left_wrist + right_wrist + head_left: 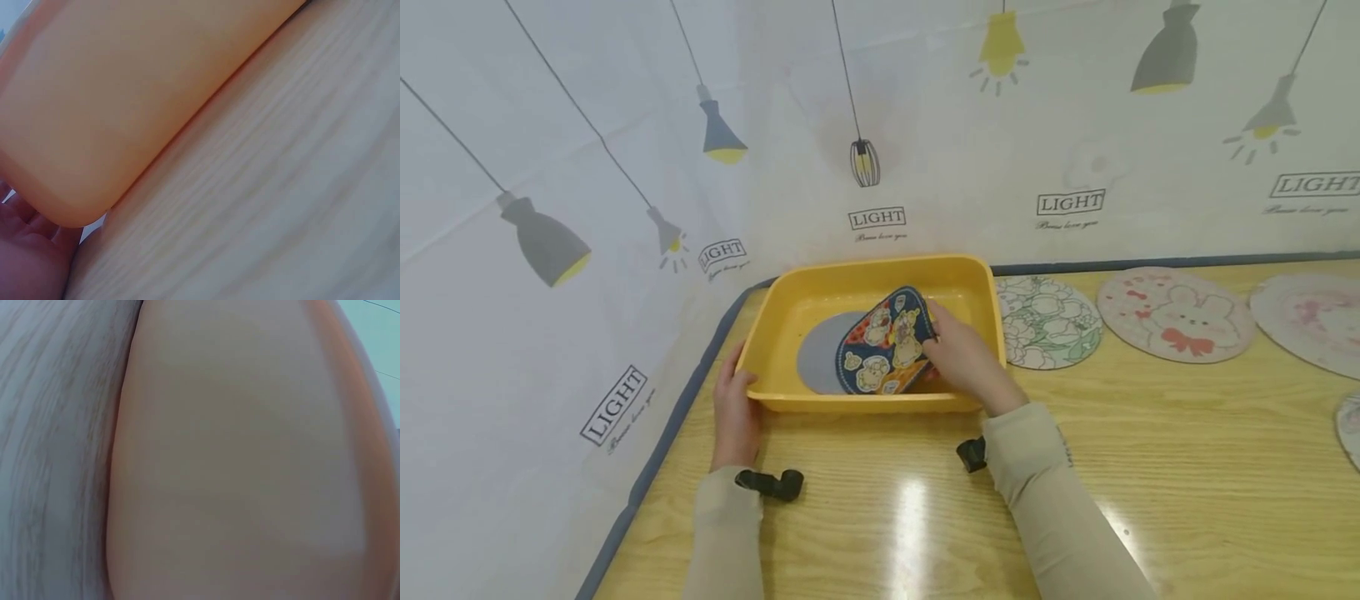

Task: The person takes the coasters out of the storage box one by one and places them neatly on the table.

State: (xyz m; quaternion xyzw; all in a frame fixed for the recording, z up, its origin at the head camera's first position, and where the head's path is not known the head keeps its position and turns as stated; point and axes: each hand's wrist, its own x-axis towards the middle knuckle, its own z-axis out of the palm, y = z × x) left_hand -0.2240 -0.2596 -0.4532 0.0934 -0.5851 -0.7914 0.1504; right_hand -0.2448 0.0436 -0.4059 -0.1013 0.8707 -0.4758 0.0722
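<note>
A yellow plastic tub (868, 404) stands on the wooden table against the wall. At its left front corner my left hand (734, 408) holds the rim, thumb at the edge and fingers along the outer side. My right hand (958, 354) reaches over the front right rim and grips the right edge of a dark blue, rounded mat-like piece (886, 342) with cartoon prints and a stitched border. This piece is tilted inside the tub and partly covers a grey rounded flat piece (820, 354). Both wrist views mostly show the tub's outer wall (125, 94) (244, 437).
To the tub's right lie several round printed mats, among them a tulip one (1052, 325) and a pink rabbit one (1176, 317). A white sheet printed with lamps (880, 100) covers the wall behind and left. Dark trim (677, 442) borders the table (865, 508).
</note>
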